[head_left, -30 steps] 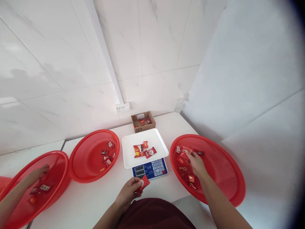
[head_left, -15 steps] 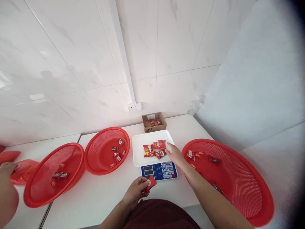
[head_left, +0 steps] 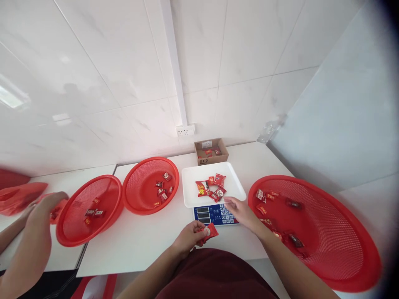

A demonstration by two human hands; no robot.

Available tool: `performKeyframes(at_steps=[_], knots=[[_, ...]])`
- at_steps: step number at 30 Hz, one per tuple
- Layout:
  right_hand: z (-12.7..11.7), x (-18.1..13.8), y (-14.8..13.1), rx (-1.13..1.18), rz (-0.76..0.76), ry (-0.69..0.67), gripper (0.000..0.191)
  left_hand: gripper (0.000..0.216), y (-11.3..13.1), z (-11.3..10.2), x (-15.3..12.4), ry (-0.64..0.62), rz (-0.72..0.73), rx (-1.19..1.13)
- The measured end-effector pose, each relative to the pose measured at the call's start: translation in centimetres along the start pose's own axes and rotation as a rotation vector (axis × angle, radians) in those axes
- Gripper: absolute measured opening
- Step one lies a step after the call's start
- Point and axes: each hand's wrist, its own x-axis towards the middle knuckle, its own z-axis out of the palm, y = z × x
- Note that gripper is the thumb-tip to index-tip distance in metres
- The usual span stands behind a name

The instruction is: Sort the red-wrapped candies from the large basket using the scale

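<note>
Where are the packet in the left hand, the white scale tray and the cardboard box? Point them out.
packet [head_left: 212, 231]: head view, its red right end.
white scale tray [head_left: 190, 187]: head view, bare left part.
cardboard box [head_left: 212, 160]: head view, front wall.

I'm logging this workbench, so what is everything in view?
table: one, white, under everything.
mesh baskets: three, red, two left of scale, larger one right.
scale: one, white tray, blue keypad, table middle.
tray packets: several, red, on scale tray.
cardboard box: one, brown, behind scale.
wall socket: one, white, above box.
co-worker's hands: two, far left.
left hand: one, fingers closed on held packet, red.
right hand: one, open, over keypad.
</note>
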Motion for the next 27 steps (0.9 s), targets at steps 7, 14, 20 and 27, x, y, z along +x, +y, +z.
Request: performKeyframes(at_steps=[7,14,20,27], knots=[[3.3,-7.9,-0.6,0.241,0.134,-0.372,0.044,0.04,-0.1,0.5,0.1,-0.146,0.053,0.172],[4.5,-9.1,-2.7,0.261,0.152,-0.392,0.051,0.043,-0.5,0.4,-0.2,-0.258,0.075,0.189],[5.2,-10.0,-4.2,0.248,0.175,-0.315,0.053,0.048,-1.1,-0.1,-0.7,-0.262,0.045,0.242],[6.5,-11.1,-5.3,0.275,0.19,-0.267,0.05,0.052,-1.0,-1.0,-1.8,-0.337,0.077,0.362]])
